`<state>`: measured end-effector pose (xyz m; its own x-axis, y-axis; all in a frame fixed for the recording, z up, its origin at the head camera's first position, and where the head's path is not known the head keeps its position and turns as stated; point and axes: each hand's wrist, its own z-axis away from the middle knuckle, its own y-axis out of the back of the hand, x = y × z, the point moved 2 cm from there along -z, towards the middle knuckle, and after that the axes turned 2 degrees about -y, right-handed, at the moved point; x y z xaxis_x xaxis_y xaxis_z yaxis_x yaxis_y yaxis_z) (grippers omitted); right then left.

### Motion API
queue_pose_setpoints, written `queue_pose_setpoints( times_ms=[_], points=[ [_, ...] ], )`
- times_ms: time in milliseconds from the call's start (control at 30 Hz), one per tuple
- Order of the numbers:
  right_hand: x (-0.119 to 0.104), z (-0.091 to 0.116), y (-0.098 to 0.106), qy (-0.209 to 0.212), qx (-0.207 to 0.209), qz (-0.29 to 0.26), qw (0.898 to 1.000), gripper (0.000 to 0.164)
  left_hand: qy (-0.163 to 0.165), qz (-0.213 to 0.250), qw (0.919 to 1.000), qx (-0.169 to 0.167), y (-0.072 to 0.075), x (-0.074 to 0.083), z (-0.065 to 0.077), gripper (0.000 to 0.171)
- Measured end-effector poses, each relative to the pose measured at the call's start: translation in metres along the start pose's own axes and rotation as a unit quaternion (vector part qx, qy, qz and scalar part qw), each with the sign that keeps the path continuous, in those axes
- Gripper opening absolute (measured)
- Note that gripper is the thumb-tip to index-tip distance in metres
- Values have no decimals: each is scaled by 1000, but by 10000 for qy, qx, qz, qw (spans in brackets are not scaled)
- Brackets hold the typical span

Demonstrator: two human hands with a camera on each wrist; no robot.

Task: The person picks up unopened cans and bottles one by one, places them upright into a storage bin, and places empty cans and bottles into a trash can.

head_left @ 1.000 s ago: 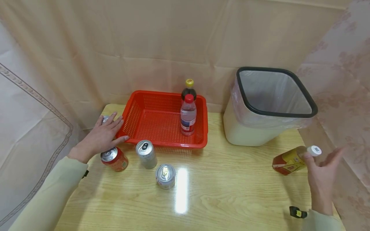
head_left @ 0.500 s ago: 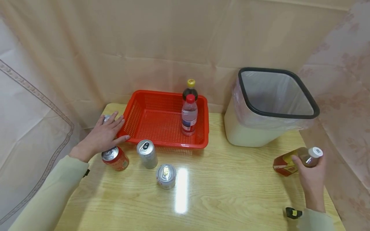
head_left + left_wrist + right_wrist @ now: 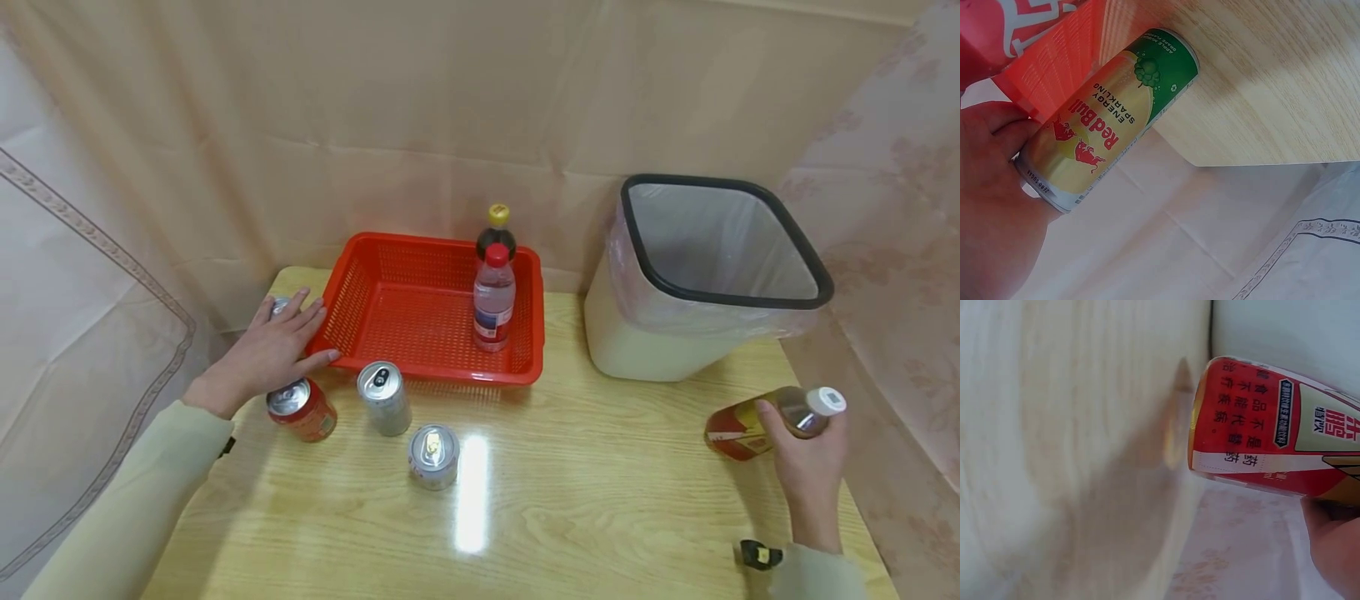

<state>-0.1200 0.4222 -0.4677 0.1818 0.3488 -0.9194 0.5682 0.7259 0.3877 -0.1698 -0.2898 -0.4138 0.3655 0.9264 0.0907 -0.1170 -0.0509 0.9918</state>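
Beyond the right hand [image 3: 810, 467] and to its left stands a black-rimmed, film-lined beige plastic bin [image 3: 637, 354]. Farther left of that grip, a red perforated plastic basket [image 3: 420, 325] holds a clear red-capped bottle [image 3: 493, 304] and a dark yellow-capped bottle [image 3: 497, 243]. The right hand is wrapped round a red-and-yellow, white-capped plastic bottle [image 3: 742, 427], long axis nearly upright, capped end uppermost. Just beside the spread left hand [image 3: 266, 350] is a slim gold-and-green metal can [image 3: 1110, 122].

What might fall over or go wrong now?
The right hand holds the white-capped bottle near its top, so it might slip. The left hand is by the gold can near the table's edge; a bump could tip it. That hand is near the basket too: a nudge might topple the red-capped bottle.
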Motion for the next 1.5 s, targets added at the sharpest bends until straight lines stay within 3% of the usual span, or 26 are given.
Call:
queue_pose_setpoints(
  times_ms=[367, 533, 867, 1033, 1267, 1500],
  points=[
    [-29, 25, 1, 808, 476, 77, 9956, 56, 13, -53, 10000, 25, -1, -1, 0, 83],
    [-45, 40, -2, 1116, 490, 156, 9924, 54, 10, -12, 10000, 41, -1, -1, 1, 82],
    [-75, 70, -15, 1992, -1, -392, 9792, 56, 10, 42, 10000, 4, 0, -1, 0, 84],
    [-87, 75, -29, 2478, -306, -798, 9650, 52, 24, 51, 10000, -17, 1, 0, 0, 84],
    [-108, 83, -52, 2739, -618, -996, 9546, 55, 40, 60, 10000, -44, 0, 0, 0, 84],
    [-135, 90, -80, 3153, -886, -1314, 9357, 53, 61, 27, 10000, -37, -1, 0, -1, 84]
  ],
)
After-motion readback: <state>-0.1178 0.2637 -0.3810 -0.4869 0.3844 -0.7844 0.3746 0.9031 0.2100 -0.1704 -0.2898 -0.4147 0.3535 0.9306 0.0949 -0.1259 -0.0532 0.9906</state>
